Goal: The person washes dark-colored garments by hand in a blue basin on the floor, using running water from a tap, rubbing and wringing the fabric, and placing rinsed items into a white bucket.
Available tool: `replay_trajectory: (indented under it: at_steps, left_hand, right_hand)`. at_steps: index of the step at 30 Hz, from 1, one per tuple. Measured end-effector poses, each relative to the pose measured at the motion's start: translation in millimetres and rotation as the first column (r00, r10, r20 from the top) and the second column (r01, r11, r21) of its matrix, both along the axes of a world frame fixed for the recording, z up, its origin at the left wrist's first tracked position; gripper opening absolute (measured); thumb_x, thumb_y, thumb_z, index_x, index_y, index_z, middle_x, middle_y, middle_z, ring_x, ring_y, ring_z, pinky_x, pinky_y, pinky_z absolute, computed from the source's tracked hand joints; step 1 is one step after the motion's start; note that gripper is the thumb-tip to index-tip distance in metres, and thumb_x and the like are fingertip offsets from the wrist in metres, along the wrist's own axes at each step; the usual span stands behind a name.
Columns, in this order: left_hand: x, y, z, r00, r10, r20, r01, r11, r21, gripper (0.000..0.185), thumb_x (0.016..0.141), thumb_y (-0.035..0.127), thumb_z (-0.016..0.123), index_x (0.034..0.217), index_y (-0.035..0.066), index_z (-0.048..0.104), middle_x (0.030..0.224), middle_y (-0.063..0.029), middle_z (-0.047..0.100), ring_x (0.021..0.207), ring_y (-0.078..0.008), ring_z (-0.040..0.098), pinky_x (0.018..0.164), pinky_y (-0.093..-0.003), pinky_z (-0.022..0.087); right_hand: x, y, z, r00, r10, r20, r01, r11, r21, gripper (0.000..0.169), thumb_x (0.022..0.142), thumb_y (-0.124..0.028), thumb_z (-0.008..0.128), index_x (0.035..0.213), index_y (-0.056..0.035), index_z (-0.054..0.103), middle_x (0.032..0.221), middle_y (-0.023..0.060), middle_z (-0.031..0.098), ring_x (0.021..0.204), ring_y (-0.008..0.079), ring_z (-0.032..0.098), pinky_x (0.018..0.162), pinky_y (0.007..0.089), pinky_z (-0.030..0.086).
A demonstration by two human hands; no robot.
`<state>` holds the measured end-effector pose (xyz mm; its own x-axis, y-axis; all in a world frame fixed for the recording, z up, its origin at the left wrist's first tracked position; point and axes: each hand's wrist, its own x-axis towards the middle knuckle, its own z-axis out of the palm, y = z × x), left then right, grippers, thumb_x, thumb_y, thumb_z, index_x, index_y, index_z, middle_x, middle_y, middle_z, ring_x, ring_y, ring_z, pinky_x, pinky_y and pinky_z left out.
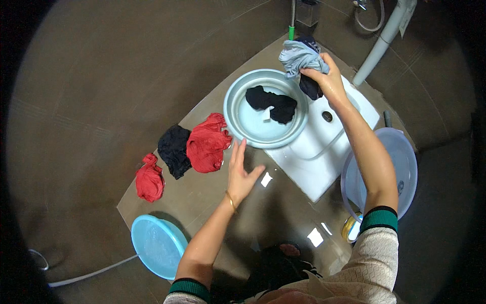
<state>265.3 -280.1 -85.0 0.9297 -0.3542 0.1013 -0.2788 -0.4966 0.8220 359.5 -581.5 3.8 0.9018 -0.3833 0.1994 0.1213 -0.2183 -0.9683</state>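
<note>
My right hand grips a bunched light blue cloth, with dark cloth hanging beneath it. The bundle is held above the right rim of a pale blue basin. Inside that basin lies a black garment with a small white tag. My left hand is empty, fingers apart, just below the basin's near rim; whether a fingertip touches the rim I cannot tell. Left of the basin, a red garment lies against a black one on the floor. Farther left is a smaller red garment.
A white squat toilet pan with a drain hole is set in the wet floor. At right stand a translucent bucket and a round container. Lower left, a hose reaches a blue tub. A grey pipe runs along the wall.
</note>
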Motion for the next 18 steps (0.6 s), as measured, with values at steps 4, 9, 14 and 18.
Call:
replay_trajectory:
  at_steps: [4,9,14,18]
  left_hand:
    - [-49.8,50.9,-19.5,0.979,0.085,-0.188,-0.085,0.996,0.009,0.08,0.072,0.01,0.073,0.14,0.009,0.031,0.142,-0.0213,0.029,0.13,-0.0324,0.033,0.104,-0.0378,0.031]
    - [-88.4,84.5,-19.6,0.937,0.179,-0.3,-0.148,0.981,0.122,0.08,0.075,0.008,0.071,0.142,0.013,0.028,0.138,-0.0128,0.034,0.121,-0.0271,0.042,0.098,-0.0387,0.037]
    - [-110.4,104.0,-12.7,0.881,0.228,-0.415,-0.226,0.973,0.055,0.074,0.073,0.008,0.071,0.138,0.008,0.035,0.137,-0.0171,0.036,0.116,-0.027,0.048,0.096,-0.035,0.042]
    - [-141.6,119.8,-36.8,0.85,0.264,-0.457,-0.278,0.96,0.037,0.073,0.073,0.008,0.073,0.137,0.008,0.037,0.135,-0.0151,0.038,0.108,-0.0224,0.052,0.091,-0.0324,0.044]
  right_hand:
    - [16.4,14.7,-39.7,0.992,-0.01,-0.129,0.007,1.0,-0.023,0.038,0.068,-0.025,0.077,0.095,-0.004,0.059,0.086,0.0063,0.065,0.08,0.0136,0.059,0.074,0.0275,0.046]
    - [41.3,42.7,-95.0,0.93,-0.268,-0.253,0.143,0.895,-0.422,0.058,0.067,-0.047,0.07,0.102,-0.0024,0.059,0.099,0.0201,0.063,0.095,0.0356,0.059,0.08,0.0396,0.046]
    - [50.4,77.0,-131.1,0.699,-0.46,-0.547,0.029,0.783,-0.621,0.067,0.077,-0.059,0.054,0.123,-0.0095,0.053,0.126,0.0224,0.049,0.117,0.0361,0.047,0.096,0.0497,0.034]
    - [62.2,103.1,-164.5,0.6,-0.54,-0.591,-0.147,0.652,-0.744,0.065,0.087,-0.057,0.04,0.134,-0.0116,0.044,0.149,0.0231,0.013,0.139,0.0354,0.013,0.106,0.0593,0.014]
